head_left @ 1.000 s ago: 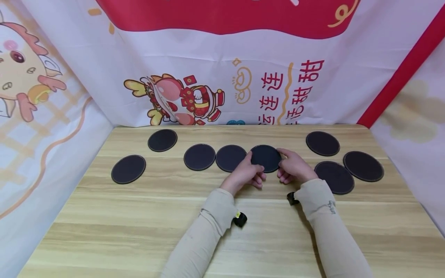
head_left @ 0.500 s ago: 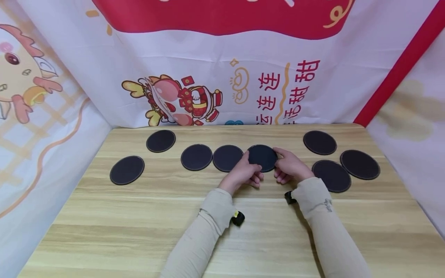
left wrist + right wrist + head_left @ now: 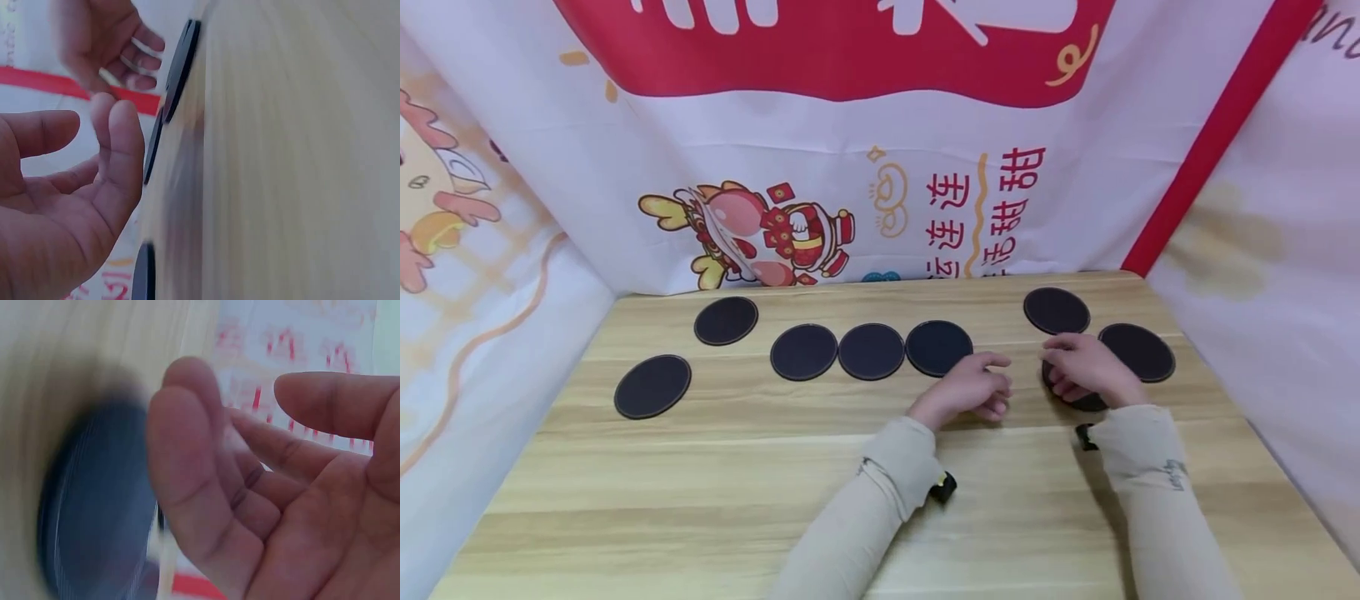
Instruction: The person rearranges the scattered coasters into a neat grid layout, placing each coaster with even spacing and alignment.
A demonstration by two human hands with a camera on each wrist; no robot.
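Three round black coasters with thin pale edging lie side by side in a row mid-table: a left one, a middle one and a right one. My left hand hovers just right of that row, its wrist side overlapping the right coaster in the head view. Its fingers are loosely bent around nothing in the left wrist view. My right hand is above another coaster, largely covering it. In the right wrist view the right hand's fingers are relaxed and empty beside a blurred coaster.
Two more coasters, a far-right one and a right-edge one, lie around the right hand. At the left lie a back coaster and a front coaster. Printed cloth hangs behind the wooden table.
Both hands have let go of the row's right coaster. My right hand has moved right over another coaster, and my left hand has shifted right. The head view has turned slightly.
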